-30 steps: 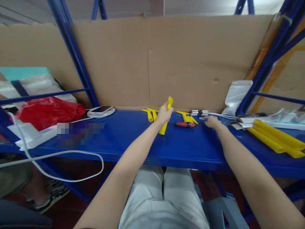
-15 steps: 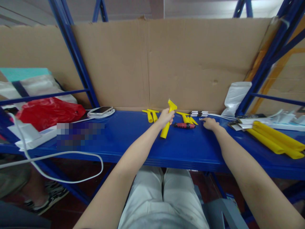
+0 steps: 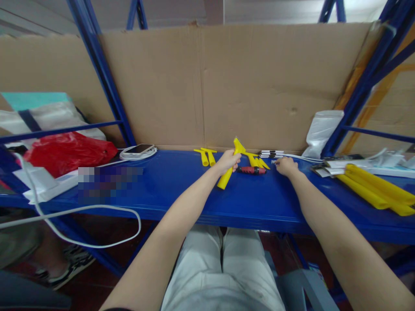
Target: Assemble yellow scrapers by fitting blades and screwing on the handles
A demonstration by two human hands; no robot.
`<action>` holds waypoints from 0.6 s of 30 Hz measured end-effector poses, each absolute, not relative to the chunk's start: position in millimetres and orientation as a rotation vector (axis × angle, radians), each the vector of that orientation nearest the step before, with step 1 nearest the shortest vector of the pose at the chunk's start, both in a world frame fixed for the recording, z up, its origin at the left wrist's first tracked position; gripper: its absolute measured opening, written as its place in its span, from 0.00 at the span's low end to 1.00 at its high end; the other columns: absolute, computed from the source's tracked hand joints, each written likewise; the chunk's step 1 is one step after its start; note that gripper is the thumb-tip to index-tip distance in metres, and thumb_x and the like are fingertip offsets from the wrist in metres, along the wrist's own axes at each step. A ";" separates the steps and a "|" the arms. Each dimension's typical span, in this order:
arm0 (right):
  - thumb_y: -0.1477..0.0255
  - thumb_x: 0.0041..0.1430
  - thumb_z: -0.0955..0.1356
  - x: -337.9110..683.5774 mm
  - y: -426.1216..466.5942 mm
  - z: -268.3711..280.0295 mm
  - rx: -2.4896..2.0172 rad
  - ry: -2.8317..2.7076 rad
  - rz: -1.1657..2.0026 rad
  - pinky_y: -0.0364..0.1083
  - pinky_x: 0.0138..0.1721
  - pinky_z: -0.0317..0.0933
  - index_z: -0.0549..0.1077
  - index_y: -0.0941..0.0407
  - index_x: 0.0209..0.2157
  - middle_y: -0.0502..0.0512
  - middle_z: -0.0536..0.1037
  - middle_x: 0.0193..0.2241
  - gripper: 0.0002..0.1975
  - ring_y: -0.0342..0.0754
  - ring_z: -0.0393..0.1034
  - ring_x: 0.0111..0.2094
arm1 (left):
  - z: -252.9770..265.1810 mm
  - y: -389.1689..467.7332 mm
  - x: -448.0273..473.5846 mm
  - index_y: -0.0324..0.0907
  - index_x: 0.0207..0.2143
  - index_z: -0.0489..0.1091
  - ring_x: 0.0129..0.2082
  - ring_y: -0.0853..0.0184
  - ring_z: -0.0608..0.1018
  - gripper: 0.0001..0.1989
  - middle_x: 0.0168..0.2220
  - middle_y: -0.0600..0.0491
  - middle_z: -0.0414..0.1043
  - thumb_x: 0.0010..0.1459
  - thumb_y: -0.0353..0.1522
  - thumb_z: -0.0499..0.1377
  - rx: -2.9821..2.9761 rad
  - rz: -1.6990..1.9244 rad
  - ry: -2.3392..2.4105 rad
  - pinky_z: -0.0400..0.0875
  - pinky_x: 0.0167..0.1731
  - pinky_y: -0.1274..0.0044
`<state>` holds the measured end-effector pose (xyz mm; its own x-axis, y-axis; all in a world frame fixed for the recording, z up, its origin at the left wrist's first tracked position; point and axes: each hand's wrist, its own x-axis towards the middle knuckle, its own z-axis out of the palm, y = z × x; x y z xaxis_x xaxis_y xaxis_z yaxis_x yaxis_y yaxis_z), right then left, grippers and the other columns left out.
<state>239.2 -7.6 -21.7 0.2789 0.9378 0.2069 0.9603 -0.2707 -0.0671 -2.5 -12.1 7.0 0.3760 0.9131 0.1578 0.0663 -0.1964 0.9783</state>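
My left hand (image 3: 229, 161) is wrapped round a yellow T-shaped plastic handle (image 3: 224, 179), its tube pointing down toward me and its wide head up and away. At the right, my right hand (image 3: 286, 166) reaches down to the blue tabletop with fingertips together beside small shiny metal bits (image 3: 273, 162); what the fingers hold, if anything, is too small to make out. Between the hands lies a red and black screwdriver (image 3: 251, 170). Behind it are more yellow T-shaped pieces (image 3: 254, 160), and a further pair of yellow T-shaped pieces (image 3: 208, 158) lies left of my left hand.
A cardboard sheet (image 3: 246, 86) backs the blue table (image 3: 181, 190). White cables and a phone (image 3: 141, 149), a red bag (image 3: 69, 151) and a power strip are on the left. Long yellow tubes (image 3: 372, 190) and a clear bag (image 3: 322, 131) are on the right. Someone's shoe (image 3: 76, 263) shows below.
My left hand has shifted slightly right with the yellow T-shaped handle, whose head now leans further right. My right hand stays almost in place by the small metal bits.
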 end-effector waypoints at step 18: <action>0.83 0.47 0.62 237.3 10.5 -23.9 -2.074 -1.854 -0.164 0.45 0.37 0.61 0.71 0.59 0.32 0.61 0.77 0.34 0.11 0.50 0.71 0.37 | 8.8 -16.4 -3.2 0.43 0.25 0.53 0.08 0.80 0.57 0.10 0.15 0.64 0.55 0.55 0.22 0.49 1.536 0.903 0.906 0.49 0.11 0.83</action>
